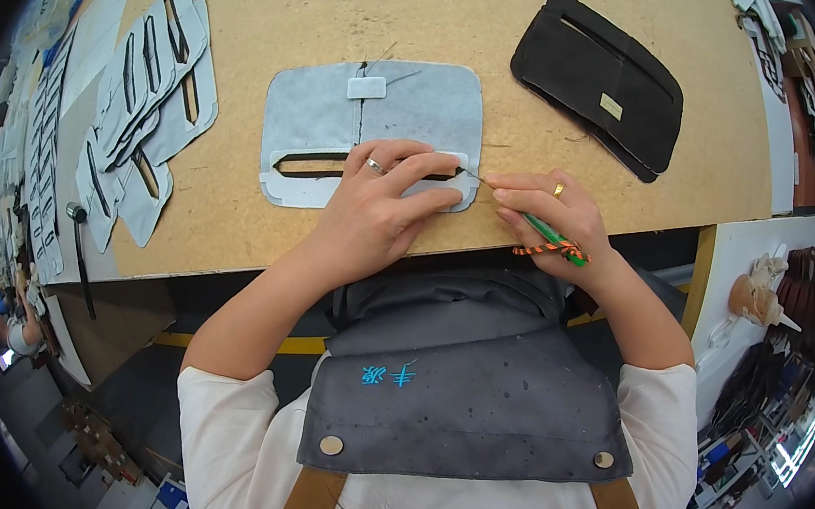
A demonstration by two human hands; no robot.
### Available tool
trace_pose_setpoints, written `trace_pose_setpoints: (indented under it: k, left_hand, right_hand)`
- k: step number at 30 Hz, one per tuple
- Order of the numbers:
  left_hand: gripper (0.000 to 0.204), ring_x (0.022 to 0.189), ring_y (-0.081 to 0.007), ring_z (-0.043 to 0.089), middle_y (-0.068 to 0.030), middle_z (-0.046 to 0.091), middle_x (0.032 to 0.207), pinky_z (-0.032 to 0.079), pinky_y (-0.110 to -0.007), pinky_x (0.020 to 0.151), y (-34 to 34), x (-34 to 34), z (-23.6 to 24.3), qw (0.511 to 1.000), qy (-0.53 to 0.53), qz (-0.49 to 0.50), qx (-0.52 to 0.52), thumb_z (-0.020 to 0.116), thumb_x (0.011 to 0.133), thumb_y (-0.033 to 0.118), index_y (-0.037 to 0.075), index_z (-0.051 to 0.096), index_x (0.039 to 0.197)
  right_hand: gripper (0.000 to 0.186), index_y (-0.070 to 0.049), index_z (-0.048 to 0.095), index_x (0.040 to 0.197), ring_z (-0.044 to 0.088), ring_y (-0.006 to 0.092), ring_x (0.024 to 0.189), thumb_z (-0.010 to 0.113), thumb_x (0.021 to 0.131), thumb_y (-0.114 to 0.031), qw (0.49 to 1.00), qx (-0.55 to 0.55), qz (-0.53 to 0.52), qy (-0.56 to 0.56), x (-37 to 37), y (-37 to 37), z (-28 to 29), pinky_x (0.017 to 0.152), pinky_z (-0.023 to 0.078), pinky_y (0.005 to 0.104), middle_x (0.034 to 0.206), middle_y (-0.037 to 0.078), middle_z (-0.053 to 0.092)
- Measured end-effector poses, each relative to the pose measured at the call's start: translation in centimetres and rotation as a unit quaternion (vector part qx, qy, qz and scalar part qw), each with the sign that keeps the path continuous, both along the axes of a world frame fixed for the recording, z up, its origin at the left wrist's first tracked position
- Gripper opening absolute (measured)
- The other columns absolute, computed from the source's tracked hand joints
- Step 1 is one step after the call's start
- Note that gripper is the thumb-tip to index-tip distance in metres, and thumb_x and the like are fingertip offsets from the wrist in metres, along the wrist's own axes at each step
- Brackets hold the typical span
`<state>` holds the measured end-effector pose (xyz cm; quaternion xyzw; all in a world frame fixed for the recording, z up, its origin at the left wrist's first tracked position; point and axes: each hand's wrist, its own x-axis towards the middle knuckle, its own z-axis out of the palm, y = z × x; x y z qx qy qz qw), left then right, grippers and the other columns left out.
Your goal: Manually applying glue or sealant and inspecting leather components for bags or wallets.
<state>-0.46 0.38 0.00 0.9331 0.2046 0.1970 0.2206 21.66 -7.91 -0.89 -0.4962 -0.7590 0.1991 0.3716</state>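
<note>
A pale grey-blue panel (314,101) lies flat at the table's front edge, with a long slot across its lower part and a small pale patch over its centre seam. My left hand (383,199) rests on it, fingers stretched over the slot and pressing it down; a ring is on one finger. In my right hand (561,219) is a slim green-handled tool (550,233) with orange-and-black cord around its rear end. Its thin metal tip reaches the slot's right end, beside my left fingertips.
Several similar slotted pale pieces (157,68) are piled at the left. A stack of black panels (602,82) sits at the right on the tan table (245,8). A dark rod with a round metal end (80,236) is at the left edge. Another person (23,332) is far left.
</note>
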Motion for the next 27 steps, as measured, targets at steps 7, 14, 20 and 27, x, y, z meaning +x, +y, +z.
trace_pose_setpoints:
  k: [7, 14, 20, 27]
  left_hand:
    - [0.036, 0.106, -0.0235, 0.05, -0.0031, 0.055, 0.113, 0.036, -0.036, 0.09, -0.1, 0.2, -0.7, 0.999, -0.009, 0.036, -0.004, 0.062, 0.068, 0.0, 0.006, 0.059, 0.103]
    - [0.036, 0.107, -0.0228, 0.05, -0.0038, 0.054, 0.116, 0.037, -0.037, 0.09, -0.2, 0.1, -0.5, 1.0, -0.002, 0.03, 0.003, 0.063, 0.069, 0.004, 0.008, 0.059, 0.104]
    - [0.036, 0.106, -0.0226, 0.051, -0.0034, 0.056, 0.116, 0.037, -0.037, 0.091, -0.2, 0.0, -0.5, 0.999, 0.01, 0.028, 0.012, 0.064, 0.069, 0.005, 0.008, 0.059, 0.104]
    - [0.035, 0.105, -0.0217, 0.052, -0.0038, 0.057, 0.114, 0.036, -0.036, 0.092, -0.2, 0.1, -0.4, 0.999, 0.011, 0.03, 0.004, 0.063, 0.069, 0.005, 0.007, 0.059, 0.104]
  right_hand:
    - [0.013, -0.006, 0.06, 0.09, 0.061, 0.019, 0.07, 0.066, 0.078, -0.004, 0.995, -0.052, -0.028, 0.085, 0.0, 0.4, 0.1, 0.06, 0.045, 0.0293, 0.098, 0.006, 0.066]
    - [0.011, -0.004, 0.061, 0.087, 0.061, 0.0198, 0.064, 0.066, 0.077, -0.003, 0.995, -0.066, 0.0, 0.076, -1.0, 1.1, 0.9, 0.056, 0.047, 0.0274, 0.093, 0.008, 0.066]
    - [0.011, -0.003, 0.06, 0.086, 0.061, 0.0202, 0.064, 0.065, 0.077, -0.002, 1.0, -0.001, 0.003, 0.022, -1.2, 1.3, 0.8, 0.056, 0.047, 0.0276, 0.09, 0.009, 0.066]
    - [0.009, -0.002, 0.061, 0.085, 0.064, 0.0189, 0.071, 0.063, 0.078, 0.003, 0.987, -0.081, -0.049, 0.127, -1.1, 1.4, 0.4, 0.061, 0.049, 0.0263, 0.09, 0.01, 0.066]
